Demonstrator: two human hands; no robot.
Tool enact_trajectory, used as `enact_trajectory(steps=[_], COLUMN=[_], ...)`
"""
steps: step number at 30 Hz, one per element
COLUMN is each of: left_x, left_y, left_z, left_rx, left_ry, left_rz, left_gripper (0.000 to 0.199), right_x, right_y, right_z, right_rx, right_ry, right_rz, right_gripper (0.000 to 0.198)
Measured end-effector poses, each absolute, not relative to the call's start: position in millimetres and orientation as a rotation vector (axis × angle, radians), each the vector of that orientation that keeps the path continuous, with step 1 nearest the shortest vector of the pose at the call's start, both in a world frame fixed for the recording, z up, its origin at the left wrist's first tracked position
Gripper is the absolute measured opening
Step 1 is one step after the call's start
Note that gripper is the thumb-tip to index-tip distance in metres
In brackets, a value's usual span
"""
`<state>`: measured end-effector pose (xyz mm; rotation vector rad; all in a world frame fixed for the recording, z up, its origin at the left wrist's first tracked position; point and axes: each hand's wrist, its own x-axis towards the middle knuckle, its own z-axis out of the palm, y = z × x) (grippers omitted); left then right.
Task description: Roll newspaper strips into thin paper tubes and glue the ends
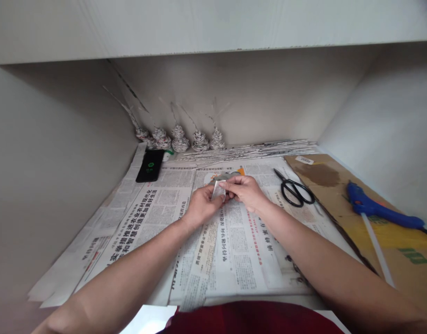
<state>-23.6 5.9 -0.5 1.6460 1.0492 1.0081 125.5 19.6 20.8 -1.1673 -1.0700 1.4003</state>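
Note:
A long newspaper strip [205, 248] runs from my fingers down toward my body, its far end raised and folded over. My left hand [204, 204] pinches this end from the left, thumb on top. From the right, my right hand [245, 191] grips the same end between thumb and fingers. The hands almost touch, and the fingertips beneath the paper are partly hidden. Just beyond them lies a grey, crumpled thing [224, 176], perhaps a cloth, mostly covered by my hands. Newspaper sheets [130, 222] spread under everything.
Several woven paper gourd shapes [200, 140] line the back wall beside a pile of thin paper rods [255, 152]. A black phone [150, 165] lies at left. Black scissors [294, 189] sit right of my hands, and a blue glue gun [380, 208] rests on cardboard [341, 204].

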Motion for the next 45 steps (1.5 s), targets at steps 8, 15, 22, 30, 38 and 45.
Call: enact_trajectory(steps=[8, 15, 22, 30, 38, 45], left_x=[-24, -21, -19, -21, -19, -20], left_y=[4, 4, 0, 4, 2, 1], left_z=[2, 2, 9, 7, 6, 6], left_rx=[1.726, 1.547, 1.315, 1.251, 1.387, 1.464], left_ry=[1.036, 1.077, 0.990, 0.941, 0.924, 1.009], left_rz=[0.999, 1.055, 1.026, 0.965, 0.960, 0.970], left_gripper=[0.027, 0.036, 0.033, 0.035, 0.031, 0.032], right_x=[123, 121, 121, 128, 128, 125], right_y=[19, 17, 16, 16, 17, 14], right_z=[20, 11, 11, 21, 17, 18], right_rx=[-1.115, -0.978, -0.941, -0.998, -1.025, -1.015], right_ry=[-1.097, -1.142, -1.270, -1.369, -1.313, -1.298], right_rz=[1.351, 1.376, 1.327, 1.387, 1.345, 1.323], right_gripper=[0.035, 0.032, 0.030, 0.031, 0.030, 0.030])
